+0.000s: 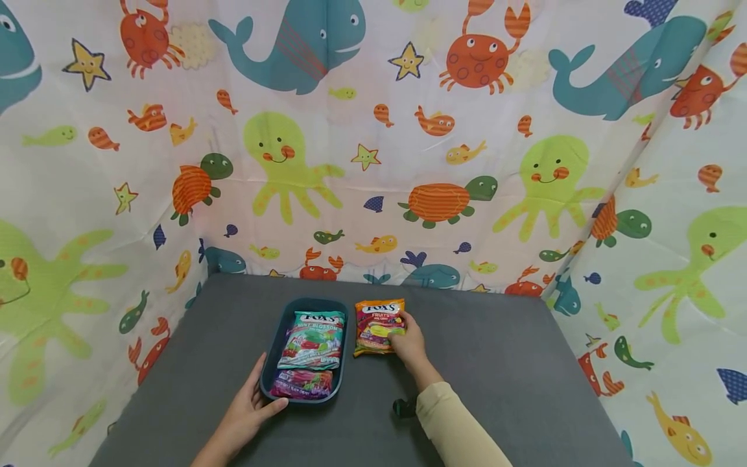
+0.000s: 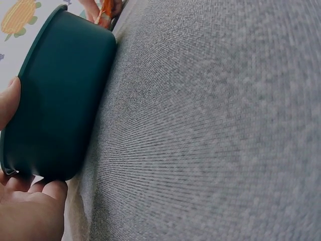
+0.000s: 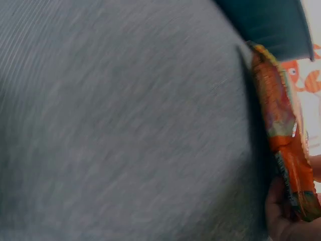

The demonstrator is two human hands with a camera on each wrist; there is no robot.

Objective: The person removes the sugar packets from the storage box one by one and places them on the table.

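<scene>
A dark teal plastic tub sits on the grey surface, left of middle. My left hand holds its near left corner, the thumb at the near side and the fingers along the left; the left wrist view shows these fingers bent against the tub's wall. Inside lie a green Fox's mint candy bag and, partly under it, a purple candy bag. Right of the tub, my right hand pinches the right edge of an orange Fox's Fruits candy bag. That bag is tilted in the right wrist view.
Grey cloth covers the tabletop. A white curtain with sea animals stands along its back and both sides. Beside my right wrist is a small dark object, too unclear to name.
</scene>
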